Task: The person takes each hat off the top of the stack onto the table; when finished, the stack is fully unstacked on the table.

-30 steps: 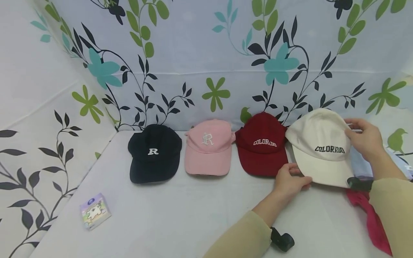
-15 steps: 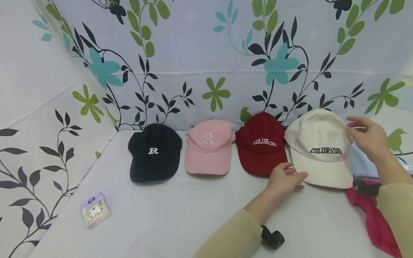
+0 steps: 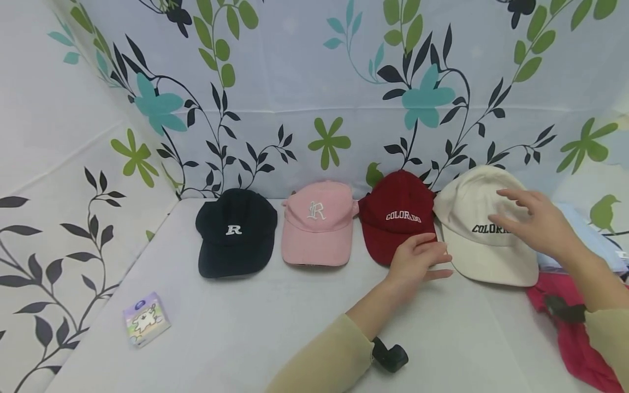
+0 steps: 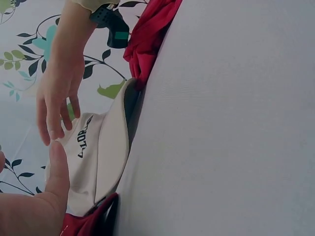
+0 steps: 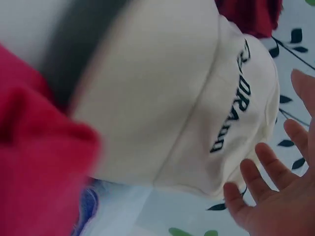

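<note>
Four baseball caps are out of the question to count here, so I name them: a black cap [image 3: 236, 245], a pink cap [image 3: 316, 240], a dark red cap [image 3: 393, 207] and a cream cap [image 3: 481, 256] stand in a row along the back. My right hand [image 3: 540, 221] hovers in front of the cream cap with fingers spread, holding nothing. In front of the red cap's brim is my left hand [image 3: 413, 265], its fingers loosely extended and nothing in them. The right wrist view shows the cream cap's lettering beside the fingers [image 5: 275, 167].
Crimson cloth [image 3: 565, 327] lies at the right, under the right wrist. A pale blue folded item [image 3: 585, 234] is behind it. A small pastel packet [image 3: 146, 321] lies at the left. Behind the caps hangs a leaf-patterned curtain [image 3: 295, 71].
Both hands have let go of the cream cap. The left hand has drawn away to the left; the right has swung in across the cap's front. The cap has settled slightly leftward.
</note>
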The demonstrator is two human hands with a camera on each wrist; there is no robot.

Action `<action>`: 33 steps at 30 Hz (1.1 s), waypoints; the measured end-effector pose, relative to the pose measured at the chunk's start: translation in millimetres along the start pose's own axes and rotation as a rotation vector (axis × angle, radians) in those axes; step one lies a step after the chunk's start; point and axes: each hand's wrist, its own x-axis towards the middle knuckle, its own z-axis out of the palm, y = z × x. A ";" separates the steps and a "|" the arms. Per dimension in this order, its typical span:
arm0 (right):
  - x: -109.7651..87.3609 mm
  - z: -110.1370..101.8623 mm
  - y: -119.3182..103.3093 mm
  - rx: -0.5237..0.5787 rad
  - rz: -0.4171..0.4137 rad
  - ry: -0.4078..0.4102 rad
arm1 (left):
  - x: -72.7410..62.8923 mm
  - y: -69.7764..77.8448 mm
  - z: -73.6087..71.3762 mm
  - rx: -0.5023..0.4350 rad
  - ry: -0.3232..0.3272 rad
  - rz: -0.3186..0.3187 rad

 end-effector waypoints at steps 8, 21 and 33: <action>-13.4 27.5 4.7 -0.172 -0.047 0.009 | -11.9 8.4 -13.4 0.027 -0.064 -0.034; -9.3 50.6 12.9 -0.096 -0.195 0.084 | -23.1 22.4 -31.8 0.027 -0.123 -0.013; -0.1 54.5 11.5 -0.093 -0.213 0.063 | -26.3 20.7 -36.1 0.023 -0.128 -0.023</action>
